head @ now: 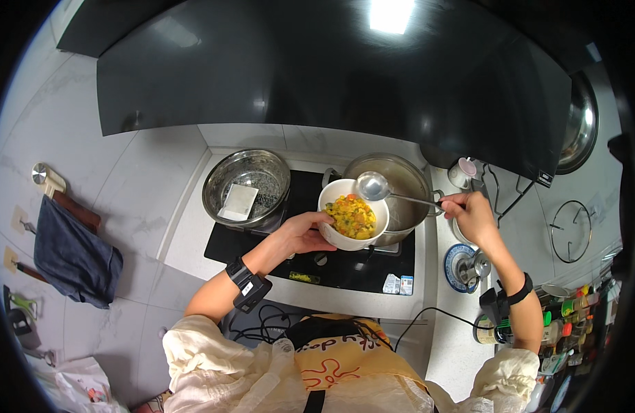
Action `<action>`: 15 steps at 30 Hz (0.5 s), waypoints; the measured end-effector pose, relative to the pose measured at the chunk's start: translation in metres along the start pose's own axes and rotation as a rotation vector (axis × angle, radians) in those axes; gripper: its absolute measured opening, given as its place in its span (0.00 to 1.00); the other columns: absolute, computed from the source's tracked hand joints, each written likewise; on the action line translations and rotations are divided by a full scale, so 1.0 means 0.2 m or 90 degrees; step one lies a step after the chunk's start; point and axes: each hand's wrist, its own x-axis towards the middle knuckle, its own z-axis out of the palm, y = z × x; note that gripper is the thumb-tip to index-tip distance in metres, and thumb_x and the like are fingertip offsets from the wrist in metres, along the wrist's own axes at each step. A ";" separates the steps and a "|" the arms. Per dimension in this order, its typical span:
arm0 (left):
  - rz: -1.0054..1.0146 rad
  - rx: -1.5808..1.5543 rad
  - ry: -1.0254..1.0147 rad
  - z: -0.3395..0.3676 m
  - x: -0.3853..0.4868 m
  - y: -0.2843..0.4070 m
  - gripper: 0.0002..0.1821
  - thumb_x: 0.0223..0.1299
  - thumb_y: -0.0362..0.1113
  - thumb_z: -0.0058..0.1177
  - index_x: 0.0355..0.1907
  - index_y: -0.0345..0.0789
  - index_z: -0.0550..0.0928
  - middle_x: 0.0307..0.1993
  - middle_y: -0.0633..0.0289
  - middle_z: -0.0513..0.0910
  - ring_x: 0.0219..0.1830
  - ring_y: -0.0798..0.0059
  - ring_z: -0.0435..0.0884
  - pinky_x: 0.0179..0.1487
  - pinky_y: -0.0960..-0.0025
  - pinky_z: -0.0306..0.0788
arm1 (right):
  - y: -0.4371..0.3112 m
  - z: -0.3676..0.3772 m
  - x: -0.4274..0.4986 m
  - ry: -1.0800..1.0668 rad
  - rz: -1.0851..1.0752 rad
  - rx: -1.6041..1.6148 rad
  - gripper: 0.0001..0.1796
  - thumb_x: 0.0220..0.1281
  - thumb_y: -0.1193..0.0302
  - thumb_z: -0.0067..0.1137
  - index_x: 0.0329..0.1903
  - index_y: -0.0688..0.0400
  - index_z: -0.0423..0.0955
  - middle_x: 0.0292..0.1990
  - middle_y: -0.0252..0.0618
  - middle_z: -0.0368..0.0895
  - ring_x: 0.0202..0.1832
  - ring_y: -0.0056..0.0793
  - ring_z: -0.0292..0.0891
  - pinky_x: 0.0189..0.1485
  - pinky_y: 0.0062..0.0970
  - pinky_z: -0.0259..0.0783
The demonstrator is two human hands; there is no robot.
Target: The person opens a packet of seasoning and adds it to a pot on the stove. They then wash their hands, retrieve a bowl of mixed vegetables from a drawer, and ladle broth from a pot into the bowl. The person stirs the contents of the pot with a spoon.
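Observation:
My left hand [311, 235] grips the side of a white bowl [355, 244] above the black gas hob [317, 263]. Diced yellow, orange and green food [352, 217] lies in the bowl. From the right, my right hand [467, 212] holds the dark handle of a metal ladle [373, 186]. The ladle's round head hangs over the bowl's far rim. Behind the bowl stands a large two-handled metal pot [407, 196] on the right side of the hob; the bowl and ladle hide part of it. What the pot contains is hard to make out.
A steel basin [246, 155] holding a white rectangular item [239, 202] stands on the hob's left. Overhead is a black range hood [317, 72]. At right are a mug [462, 172], a blue-patterned plate [451, 281] with metalware, and several bottles [570, 310]. A towel [74, 253] hangs left.

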 end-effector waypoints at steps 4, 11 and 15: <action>-0.001 -0.033 -0.035 -0.01 0.00 -0.02 0.23 0.48 0.29 0.53 0.47 0.22 0.65 0.48 0.44 0.67 0.52 0.51 0.69 0.54 0.47 0.66 | -0.05 0.14 -0.12 0.093 -0.179 -0.096 0.09 0.51 0.73 0.56 0.36 0.62 0.77 0.25 0.48 0.77 0.28 0.45 0.74 0.33 0.32 0.69; 0.017 -0.070 -0.105 -0.08 0.01 -0.05 0.20 0.50 0.26 0.50 0.47 0.23 0.65 0.48 0.45 0.68 0.52 0.52 0.69 0.55 0.47 0.65 | -0.02 0.22 -0.32 0.243 -0.465 -0.293 0.20 0.40 0.83 0.57 0.42 0.59 0.74 0.31 0.38 0.71 0.29 0.36 0.66 0.31 0.30 0.65; 0.070 -0.065 -0.136 -0.13 0.02 -0.08 0.19 0.50 0.24 0.48 0.47 0.24 0.65 0.49 0.47 0.68 0.53 0.54 0.69 0.57 0.48 0.63 | -0.04 0.18 -0.34 0.274 -0.447 -0.276 0.18 0.44 0.82 0.55 0.43 0.60 0.73 0.31 0.39 0.72 0.30 0.35 0.67 0.31 0.29 0.65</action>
